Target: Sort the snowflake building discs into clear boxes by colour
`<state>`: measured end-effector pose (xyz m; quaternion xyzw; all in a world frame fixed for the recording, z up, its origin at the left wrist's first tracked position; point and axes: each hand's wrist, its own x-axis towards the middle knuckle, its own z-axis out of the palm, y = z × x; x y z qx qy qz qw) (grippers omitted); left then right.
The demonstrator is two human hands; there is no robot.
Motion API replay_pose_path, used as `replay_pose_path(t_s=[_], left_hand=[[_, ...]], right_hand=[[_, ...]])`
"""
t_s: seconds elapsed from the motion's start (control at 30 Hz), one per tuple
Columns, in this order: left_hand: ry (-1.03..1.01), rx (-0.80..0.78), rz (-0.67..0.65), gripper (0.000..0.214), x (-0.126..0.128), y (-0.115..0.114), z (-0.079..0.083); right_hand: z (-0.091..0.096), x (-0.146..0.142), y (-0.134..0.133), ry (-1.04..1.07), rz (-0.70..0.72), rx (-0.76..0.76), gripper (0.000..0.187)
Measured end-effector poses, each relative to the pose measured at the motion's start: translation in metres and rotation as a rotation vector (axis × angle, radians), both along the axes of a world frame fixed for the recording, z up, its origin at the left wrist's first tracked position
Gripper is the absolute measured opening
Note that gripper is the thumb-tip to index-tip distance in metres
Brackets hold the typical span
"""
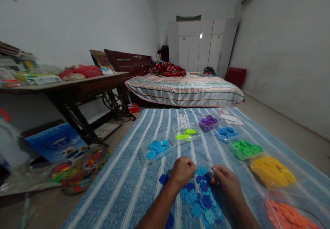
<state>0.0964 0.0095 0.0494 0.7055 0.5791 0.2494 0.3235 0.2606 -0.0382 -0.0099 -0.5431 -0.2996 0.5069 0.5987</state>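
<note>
Discs point(196, 209) in light and dark blue lie in a loose heap on the striped cloth point(134, 187), between the two hands and spreading back between the forearms, with a few dark ones to the left of the left forearm. The left hand point(183, 170) is at the heap's far left edge, fingers curled in, and the right hand point(226, 178) is at its right edge, fingers loosely bent; I cannot tell whether either grips a disc. Clear tubs point(163, 155) stand beyond and to the right.
</note>
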Motion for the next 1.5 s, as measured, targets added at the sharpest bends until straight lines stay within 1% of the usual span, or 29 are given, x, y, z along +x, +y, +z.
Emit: replay_pose_path(t_s=[0.1, 0.17, 0.23, 0.27, 0.3, 0.33, 0.4, 0.47, 0.53, 0.63, 0.73, 0.8, 0.9, 0.93, 0.97, 1.03, 1.13, 1.23, 1.3, 1.4, 1.5], left_hand=[[-0.066, 0.083, 0.083, 0.016, -0.021, 0.019, 0.013], [-0.047, 0.125, 0.145, 0.015, -0.04, 0.037, 0.025], [0.028, 0.129, 0.265, 0.015, -0.063, 0.054, 0.038], [0.092, 0.138, 0.344, 0.014, -0.074, 0.061, 0.044], [0.158, 0.139, 0.394, 0.017, -0.085, 0.065, 0.049], [0.182, 0.148, 0.429, 0.019, -0.095, 0.067, 0.052], [0.197, 0.152, 0.483, 0.021, -0.11, 0.064, 0.056], [0.132, 0.165, 0.514, 0.021, -0.119, 0.055, 0.056], [0.031, 0.171, 0.53, 0.02, -0.121, 0.042, 0.055], [-0.063, 0.163, 0.505, 0.02, -0.112, 0.025, 0.051], [-0.058, 0.127, 0.395, 0.021, -0.09, 0.009, 0.04], [-0.01, 0.097, 0.242, 0.022, -0.07, -0.003, 0.031], [0.126, 0.05, 0.003, 0.018, -0.041, -0.018, 0.018], [0.181, 0.039, -0.063, 0.018, -0.033, -0.022, 0.015], [0.242, 0.03, -0.095, 0.018, -0.026, -0.025, 0.013], [0.341, 0.017, -0.113, 0.02, -0.016, -0.027, 0.011], [0.422, 0.013, -0.083, 0.018, -0.008, -0.023, 0.01], [0.436, 0.027, -0.07, 0.019, -0.001, -0.017, 0.007], [0.436, 0.033, -0.087, 0.023, 0.004, -0.014, 0.005], [0.454, 0.006, -0.114, 0.026, 0.014, -0.012, 0.003], [0.452, -0.024, -0.125, 0.029, 0.022, -0.009, 0.001]], right_hand=[[-0.002, 0.0, 0.0, 0.003, 0.003, -0.011, 0.043], [-0.004, 0.0, 0.0, 0.017, 0.008, -0.007, 0.043], [-0.005, 0.0, 0.0, 0.021, 0.013, -0.005, 0.042], [-0.004, 0.0, -0.001, 0.016, 0.011, -0.004, 0.042], [-0.003, 0.0, -0.001, 0.01, 0.006, -0.002, 0.043], [-0.002, -0.001, -0.001, 0.003, 0.003, 0.001, 0.043], [-0.001, -0.001, -0.002, -0.003, -0.002, 0.009, 0.044], [0.0, -0.002, -0.002, 0.006, -0.004, 0.012, 0.043], [-0.001, -0.002, -0.002, 0.009, -0.001, 0.012, 0.043], [-0.001, -0.002, -0.001, 0.001, 0.002, 0.001, 0.045], [0.0, -0.002, -0.001, -0.012, -0.004, 0.005, 0.046], [0.0, -0.002, -0.002, -0.009, -0.008, 0.009, 0.045], [0.0, -0.003, -0.003, 0.012, -0.022, 0.001, 0.042], [0.001, -0.003, -0.004, 0.014, -0.024, 0.0, 0.042], [0.001, -0.003, -0.004, 0.013, -0.023, 0.002, 0.042], [0.004, -0.002, -0.004, 0.003, -0.01, 0.006, 0.042], [0.008, -0.001, -0.004, -0.009, -0.009, 0.003, 0.042], [0.009, 0.0, -0.003, -0.007, -0.016, -0.006, 0.042], [0.007, 0.0, -0.001, 0.0, -0.02, -0.005, 0.042], [0.004, 0.002, 0.0, 0.013, -0.023, 0.012, 0.042], [0.006, 0.002, -0.001, 0.01, -0.02, 0.014, 0.042]])
